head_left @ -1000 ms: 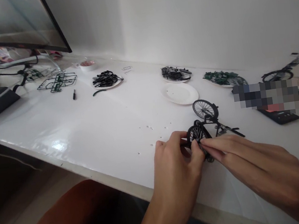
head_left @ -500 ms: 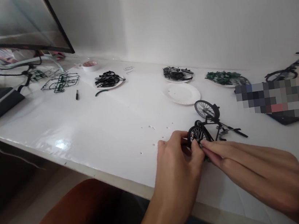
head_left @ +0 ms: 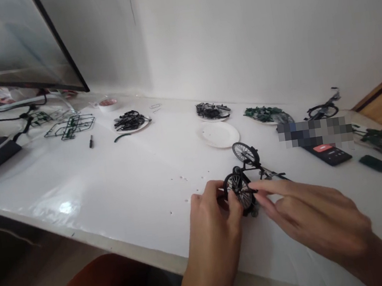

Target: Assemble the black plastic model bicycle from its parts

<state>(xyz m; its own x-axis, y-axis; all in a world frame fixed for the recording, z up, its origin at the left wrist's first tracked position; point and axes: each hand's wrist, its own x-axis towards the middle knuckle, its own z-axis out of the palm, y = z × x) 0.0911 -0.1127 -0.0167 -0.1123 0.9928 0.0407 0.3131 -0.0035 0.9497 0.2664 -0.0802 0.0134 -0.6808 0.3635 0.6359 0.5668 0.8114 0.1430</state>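
Observation:
A black model bicycle (head_left: 245, 169) with grey-spoked wheels lies tilted near the front of the white table. My left hand (head_left: 215, 224) is closed around its near wheel (head_left: 238, 188), thumb on the spokes and fingers behind the tire. At the right side of that wheel, my right hand (head_left: 310, 219) has thumb and index finger pinched close together. A thin dark bit shows between those fingertips; whether it belongs to the bicycle cannot be made out. The far wheel (head_left: 245, 153) points away from me, and my right hand partly covers the handlebar end.
Plates of black parts (head_left: 130, 121), more dark parts (head_left: 212, 110) and green parts (head_left: 264, 114) line the back. A white plate (head_left: 220, 134), a phone (head_left: 333, 154), another model bicycle (head_left: 323, 109), green part frames (head_left: 71, 127) and a small screwdriver (head_left: 91, 142) also lie on the table. A monitor (head_left: 19, 43) stands left.
The view has turned a little right and up, so the scene sits further left. My right fingertips have drawn slightly back from the wheel's hub; my left hand keeps its grip.

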